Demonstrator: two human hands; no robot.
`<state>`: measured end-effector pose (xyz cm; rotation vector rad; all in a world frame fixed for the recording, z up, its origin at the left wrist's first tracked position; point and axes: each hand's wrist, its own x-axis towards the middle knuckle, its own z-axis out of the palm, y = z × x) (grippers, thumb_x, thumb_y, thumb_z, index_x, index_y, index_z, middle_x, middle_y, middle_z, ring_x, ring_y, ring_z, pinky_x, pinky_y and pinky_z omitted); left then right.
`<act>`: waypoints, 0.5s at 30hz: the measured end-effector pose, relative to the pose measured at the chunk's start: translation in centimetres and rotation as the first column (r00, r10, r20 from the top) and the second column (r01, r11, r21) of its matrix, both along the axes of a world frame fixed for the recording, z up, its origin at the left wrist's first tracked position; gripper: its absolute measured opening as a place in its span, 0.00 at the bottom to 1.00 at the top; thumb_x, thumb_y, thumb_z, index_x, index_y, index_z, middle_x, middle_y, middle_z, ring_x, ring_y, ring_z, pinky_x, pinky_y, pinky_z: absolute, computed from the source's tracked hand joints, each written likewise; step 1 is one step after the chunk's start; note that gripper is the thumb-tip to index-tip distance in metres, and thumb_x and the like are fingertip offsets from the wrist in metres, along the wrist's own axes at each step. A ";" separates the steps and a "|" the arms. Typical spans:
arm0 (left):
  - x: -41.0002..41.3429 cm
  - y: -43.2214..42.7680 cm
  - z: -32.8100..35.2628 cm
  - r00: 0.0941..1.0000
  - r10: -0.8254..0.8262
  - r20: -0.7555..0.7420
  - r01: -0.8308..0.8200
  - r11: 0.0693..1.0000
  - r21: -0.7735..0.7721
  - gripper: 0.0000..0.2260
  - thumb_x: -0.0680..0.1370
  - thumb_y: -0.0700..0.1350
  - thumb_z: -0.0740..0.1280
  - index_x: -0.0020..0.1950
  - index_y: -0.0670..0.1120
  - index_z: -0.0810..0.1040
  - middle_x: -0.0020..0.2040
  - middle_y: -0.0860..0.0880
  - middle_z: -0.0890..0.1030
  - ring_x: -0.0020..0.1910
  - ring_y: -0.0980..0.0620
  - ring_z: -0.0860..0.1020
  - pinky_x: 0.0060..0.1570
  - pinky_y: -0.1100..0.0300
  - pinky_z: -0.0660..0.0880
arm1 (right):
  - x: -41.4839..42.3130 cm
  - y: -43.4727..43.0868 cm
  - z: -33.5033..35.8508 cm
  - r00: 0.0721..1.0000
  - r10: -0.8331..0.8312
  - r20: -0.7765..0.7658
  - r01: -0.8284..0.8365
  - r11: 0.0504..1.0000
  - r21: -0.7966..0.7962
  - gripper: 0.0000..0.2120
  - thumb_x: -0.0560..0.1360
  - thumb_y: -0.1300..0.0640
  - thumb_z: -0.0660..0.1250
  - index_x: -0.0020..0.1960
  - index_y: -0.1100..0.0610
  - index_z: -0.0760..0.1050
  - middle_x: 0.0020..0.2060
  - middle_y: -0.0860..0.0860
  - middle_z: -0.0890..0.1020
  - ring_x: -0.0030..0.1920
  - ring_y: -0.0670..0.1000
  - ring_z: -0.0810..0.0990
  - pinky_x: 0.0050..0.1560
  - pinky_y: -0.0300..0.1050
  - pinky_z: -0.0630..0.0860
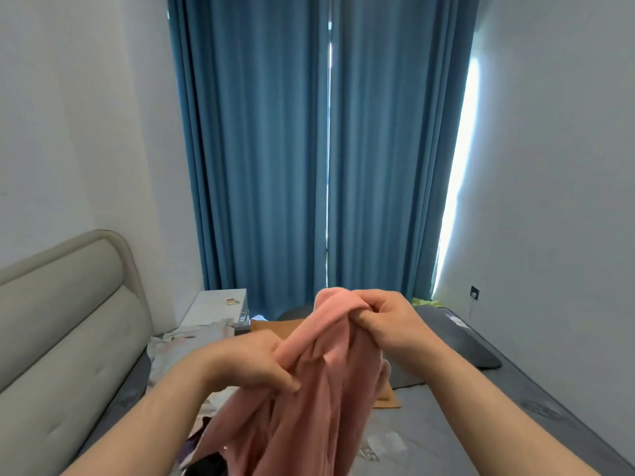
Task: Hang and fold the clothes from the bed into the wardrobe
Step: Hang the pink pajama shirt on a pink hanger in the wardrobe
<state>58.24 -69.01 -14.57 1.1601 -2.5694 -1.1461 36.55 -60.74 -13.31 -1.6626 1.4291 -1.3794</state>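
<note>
A pink garment (309, 407) hangs bunched in front of me above the grey bed (464, 424). My right hand (388, 321) grips its top edge, fingers curled round a fold. My left hand (254, 362) pinches the cloth lower down on its left side. The garment's lower part drops out of view at the bottom. More clothes lie on the bed at the lower left (206, 451), partly hidden by my left arm. The wardrobe is not in view.
A padded beige headboard (62, 321) stands at the left. A white nightstand (216, 307) sits by closed blue curtains (323, 149). A brown cloth (388, 400) and a dark grey pillow (460, 341) lie on the bed. A wall socket (475, 292) is on the right.
</note>
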 end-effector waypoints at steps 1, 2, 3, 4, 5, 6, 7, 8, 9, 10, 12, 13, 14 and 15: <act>0.8 -0.3 -0.7 1.000 0.000 0.029 -0.001 0.999 0.039 0.02 0.67 0.44 0.72 0.36 0.50 0.80 0.35 0.54 0.79 0.37 0.55 0.77 0.39 0.63 0.73 | 0.1 -0.5 0.6 0.999 -0.032 -0.016 0.031 0.999 -0.021 0.13 0.78 0.63 0.64 0.48 0.49 0.84 0.45 0.47 0.86 0.50 0.45 0.83 0.53 0.41 0.79; 1.7 -0.6 -1.5 1.000 0.023 -0.009 -0.022 0.996 0.086 0.03 0.67 0.42 0.70 0.36 0.50 0.79 0.35 0.52 0.78 0.37 0.53 0.75 0.37 0.63 0.71 | 0.2 -0.8 1.1 0.997 -0.051 -0.056 0.049 0.998 -0.037 0.14 0.78 0.63 0.63 0.48 0.48 0.84 0.45 0.45 0.86 0.49 0.43 0.83 0.52 0.38 0.78; 2.5 -0.8 -1.8 0.993 0.085 -0.082 -0.073 0.987 0.146 0.04 0.67 0.41 0.67 0.39 0.49 0.78 0.36 0.49 0.76 0.37 0.52 0.74 0.36 0.62 0.70 | 0.1 -1.2 1.4 0.992 -0.070 -0.104 0.065 0.997 -0.051 0.14 0.79 0.62 0.63 0.48 0.48 0.84 0.45 0.44 0.86 0.48 0.42 0.82 0.51 0.35 0.77; 3.2 -1.1 -1.9 0.971 0.165 -0.171 -0.128 0.969 0.211 0.07 0.67 0.41 0.65 0.43 0.48 0.77 0.38 0.47 0.75 0.37 0.50 0.74 0.35 0.61 0.70 | 0.0 -1.5 1.5 0.984 -0.091 -0.153 0.082 0.995 -0.061 0.13 0.79 0.62 0.62 0.48 0.48 0.83 0.45 0.43 0.85 0.48 0.41 0.82 0.50 0.33 0.76; 3.9 -1.6 -1.8 0.932 0.249 -0.263 -0.184 0.951 0.248 0.09 0.67 0.40 0.63 0.45 0.45 0.76 0.38 0.44 0.75 0.36 0.49 0.74 0.33 0.60 0.71 | -0.3 -1.8 1.5 0.970 -0.122 -0.210 0.110 0.991 -0.070 0.11 0.79 0.61 0.62 0.48 0.49 0.82 0.44 0.45 0.85 0.48 0.42 0.81 0.49 0.35 0.75; 4.3 -2.1 -1.3 0.879 0.323 -0.351 -0.239 0.935 0.262 0.09 0.68 0.40 0.62 0.46 0.43 0.76 0.38 0.42 0.76 0.35 0.49 0.75 0.33 0.60 0.72 | -0.6 -2.2 1.3 0.950 -0.158 -0.269 0.144 0.987 -0.071 0.09 0.80 0.59 0.61 0.48 0.51 0.80 0.44 0.47 0.84 0.47 0.45 0.80 0.49 0.38 0.74; 4.8 -2.9 -0.6 0.824 0.375 -0.425 -0.291 0.923 0.251 0.10 0.68 0.40 0.62 0.47 0.42 0.77 0.39 0.40 0.78 0.35 0.48 0.76 0.36 0.58 0.73 | -1.0 -2.5 1.0 0.925 -0.185 -0.332 0.177 0.983 -0.053 0.08 0.80 0.56 0.60 0.48 0.54 0.77 0.44 0.50 0.82 0.46 0.49 0.79 0.48 0.42 0.74; 5.0 -3.4 0.2 0.776 0.393 -0.493 -0.322 0.919 0.226 0.11 0.69 0.39 0.62 0.48 0.42 0.79 0.42 0.37 0.81 0.38 0.46 0.78 0.41 0.54 0.73 | -1.3 -2.7 0.7 0.894 -0.196 -0.404 0.208 0.978 -0.016 0.08 0.81 0.54 0.60 0.48 0.55 0.74 0.43 0.53 0.81 0.44 0.51 0.77 0.46 0.45 0.73; 5.2 -3.8 1.2 0.743 0.392 -0.542 -0.349 0.918 0.186 0.11 0.71 0.38 0.63 0.49 0.42 0.81 0.46 0.36 0.82 0.42 0.45 0.79 0.45 0.50 0.74 | -1.5 -2.8 0.2 0.859 -0.190 -0.475 0.236 0.971 0.038 0.09 0.81 0.50 0.59 0.47 0.55 0.72 0.42 0.53 0.80 0.42 0.51 0.75 0.43 0.46 0.71; 5.2 -4.0 2.1 0.721 0.385 -0.576 -0.381 0.915 0.133 0.10 0.73 0.36 0.63 0.50 0.42 0.82 0.48 0.36 0.83 0.44 0.44 0.80 0.47 0.48 0.75 | -1.6 -2.9 -0.3 0.830 -0.163 -0.533 0.248 0.964 0.091 0.11 0.80 0.47 0.59 0.45 0.54 0.69 0.41 0.52 0.79 0.40 0.50 0.74 0.40 0.45 0.70; 5.1 -4.2 3.9 0.708 0.374 -0.600 -0.446 0.895 0.031 0.11 0.76 0.33 0.62 0.48 0.43 0.83 0.47 0.39 0.84 0.43 0.45 0.81 0.48 0.50 0.76 | -1.5 -2.7 -1.0 0.789 -0.068 -0.610 0.206 0.966 0.159 0.11 0.75 0.44 0.61 0.42 0.51 0.68 0.40 0.48 0.78 0.40 0.50 0.75 0.40 0.46 0.72; 4.9 -4.2 4.7 0.710 0.363 -0.603 -0.458 0.889 -0.005 0.11 0.77 0.33 0.62 0.48 0.43 0.83 0.46 0.41 0.84 0.44 0.46 0.82 0.48 0.50 0.77 | -1.3 -2.5 -1.1 0.780 0.003 -0.626 0.148 0.971 0.189 0.09 0.72 0.45 0.63 0.42 0.51 0.69 0.40 0.48 0.79 0.42 0.50 0.77 0.42 0.47 0.74; 4.8 -4.2 5.4 0.713 0.350 -0.607 -0.461 0.887 -0.031 0.11 0.78 0.34 0.62 0.48 0.44 0.83 0.45 0.42 0.85 0.45 0.46 0.83 0.48 0.50 0.78 | -1.2 -2.3 -1.0 0.771 0.071 -0.632 0.095 0.970 0.224 0.06 0.69 0.49 0.64 0.41 0.50 0.70 0.40 0.47 0.79 0.44 0.49 0.78 0.43 0.46 0.75; 4.6 -4.2 5.9 0.720 0.339 -0.606 -0.469 0.881 -0.065 0.11 0.78 0.34 0.61 0.48 0.45 0.82 0.45 0.44 0.85 0.46 0.46 0.83 0.49 0.51 0.78 | -1.2 -2.0 -0.8 0.763 0.125 -0.634 0.059 0.963 0.261 0.02 0.69 0.52 0.64 0.40 0.48 0.71 0.39 0.46 0.79 0.43 0.46 0.78 0.42 0.43 0.74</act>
